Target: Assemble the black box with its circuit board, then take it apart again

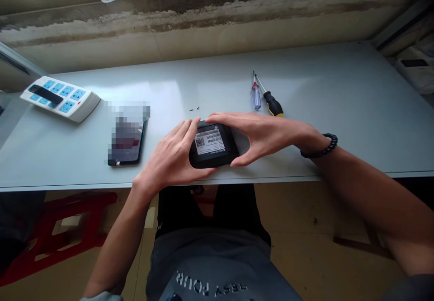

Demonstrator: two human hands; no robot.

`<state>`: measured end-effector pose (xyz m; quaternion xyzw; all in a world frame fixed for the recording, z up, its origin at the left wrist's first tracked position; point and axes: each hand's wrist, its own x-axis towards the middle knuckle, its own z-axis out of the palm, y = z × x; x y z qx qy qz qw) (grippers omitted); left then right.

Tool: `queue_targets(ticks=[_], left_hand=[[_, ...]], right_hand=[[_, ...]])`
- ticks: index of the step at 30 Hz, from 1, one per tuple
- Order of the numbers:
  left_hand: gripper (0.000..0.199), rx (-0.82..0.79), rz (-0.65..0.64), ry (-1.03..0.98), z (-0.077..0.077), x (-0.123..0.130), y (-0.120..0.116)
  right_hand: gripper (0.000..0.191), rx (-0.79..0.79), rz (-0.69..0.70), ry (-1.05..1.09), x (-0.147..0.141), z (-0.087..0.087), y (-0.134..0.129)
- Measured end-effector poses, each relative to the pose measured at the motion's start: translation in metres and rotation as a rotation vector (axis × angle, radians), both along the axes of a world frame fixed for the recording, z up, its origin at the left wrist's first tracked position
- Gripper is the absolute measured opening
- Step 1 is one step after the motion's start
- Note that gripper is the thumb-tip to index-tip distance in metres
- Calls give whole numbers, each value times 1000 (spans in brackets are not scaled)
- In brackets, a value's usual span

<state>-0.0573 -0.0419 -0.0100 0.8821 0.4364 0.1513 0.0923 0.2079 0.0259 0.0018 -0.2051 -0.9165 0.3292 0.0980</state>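
A flat black box (231, 152) lies on the table near its front edge, with a white printed label and a QR code on its upper face. My left hand (172, 152) curves around its left side, fingertips at the far edge and thumb along the near edge. From the right, my right hand (267, 136) reaches over with fingers on the far edge and thumb by the near right corner. Two small screws (194, 109) lie just beyond the box. The exact kind of box cannot be made out.
Farther right lie a clear-handled screwdriver (256, 97) and a black-and-yellow screwdriver (273, 104). A phone (129, 143), partly blurred, lies to the left. A white power strip (64, 97) with a black object (47, 94) on it stands far left. Below is a red stool (61, 228).
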Motion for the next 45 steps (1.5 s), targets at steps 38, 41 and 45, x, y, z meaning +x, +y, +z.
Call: queue_targets(ticks=[38,41,45], left_hand=[[109,-203,-53,-20,-7,-10,1],[97,-216,-34,-26,-6,-9,0],[91,-199,-41,-29,-4,-8,-2]], right_hand=[[55,-625,-602,79,-16,-1,8],[55,-623,-607,81,-17,-2,8],[52,-616,-622,84,-18,-2,8]])
